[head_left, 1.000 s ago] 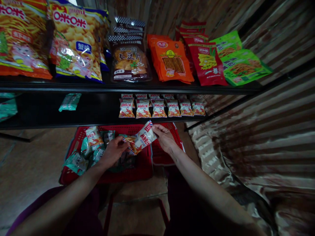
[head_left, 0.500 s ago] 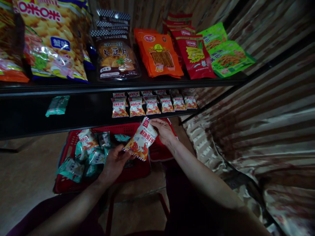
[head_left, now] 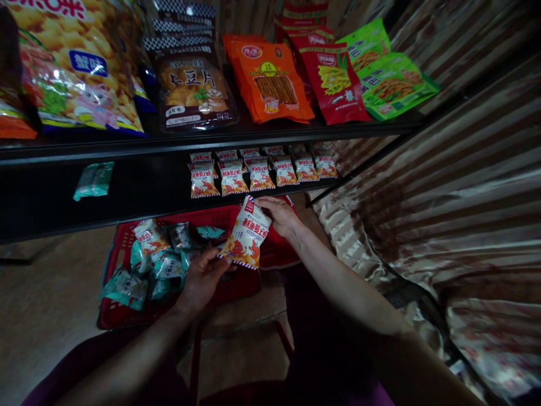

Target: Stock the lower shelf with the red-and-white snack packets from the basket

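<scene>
Between both hands I hold a white and orange snack bag with red lettering, tilted, above the red baskets. My left hand pinches its lower left corner. At its upper right edge, my right hand grips it with the fingers partly behind the bag. Under my left hand sits a red basket holding several teal snack bags and one white and orange bag. Just beyond the held bag, rows of matching small bags stand on the lower black shelf.
A lone teal bag lies left on the lower shelf. Bigger snack packs, such as orange ones, fill the upper shelf. A second red basket is under my right hand. Striped curtain hangs at the right.
The held bag has turned slightly more upright and shifted a little right, with both hands still on it. The whole view has shifted slightly.
</scene>
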Demonstrator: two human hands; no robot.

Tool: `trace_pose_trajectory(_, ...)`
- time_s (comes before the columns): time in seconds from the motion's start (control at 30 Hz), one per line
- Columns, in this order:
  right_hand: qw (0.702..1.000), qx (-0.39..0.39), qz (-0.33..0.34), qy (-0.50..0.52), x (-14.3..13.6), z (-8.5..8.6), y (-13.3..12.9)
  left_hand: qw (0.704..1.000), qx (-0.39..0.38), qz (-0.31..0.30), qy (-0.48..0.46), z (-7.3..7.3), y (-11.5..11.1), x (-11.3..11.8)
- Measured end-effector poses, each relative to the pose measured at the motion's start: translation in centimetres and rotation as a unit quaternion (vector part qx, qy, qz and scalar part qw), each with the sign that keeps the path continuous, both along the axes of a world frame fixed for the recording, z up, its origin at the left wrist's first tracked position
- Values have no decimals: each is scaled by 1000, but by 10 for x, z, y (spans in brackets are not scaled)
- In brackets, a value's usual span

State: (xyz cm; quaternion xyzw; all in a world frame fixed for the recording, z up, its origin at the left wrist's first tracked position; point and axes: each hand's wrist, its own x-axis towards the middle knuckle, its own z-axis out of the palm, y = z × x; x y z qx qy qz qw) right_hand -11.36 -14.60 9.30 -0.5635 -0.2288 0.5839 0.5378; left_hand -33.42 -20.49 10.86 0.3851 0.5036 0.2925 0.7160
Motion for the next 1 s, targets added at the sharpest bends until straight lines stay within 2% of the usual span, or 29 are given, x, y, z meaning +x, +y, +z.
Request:
trace_pose_trajectory(0.13,1000,12,-1,-3,2,-2,2,1000,-5,-2,-16,3,2,0)
trace_pose_trajectory(0.27,1000,0,7,-10,3,1,4,999,6,-34,-15,3,2,-1)
trace_pose_trajectory(0.5,999,5,37,-39,5,11,1,997,-27,-66,15,-8,2,-4)
trace_pose_trajectory(0.7,996,0,61,-63,9,8,-3,994,-50,-93,7,-18,2,-6)
trace_pose_trajectory(0.87,996,-8,71,-55,11,6,-4,994,-85,-62,-19,-22,1,-6)
trace_pose_trajectory(1.0,996,0,68,-52,16,5,-3,994,-94,-40,-49,-18,1,-5)
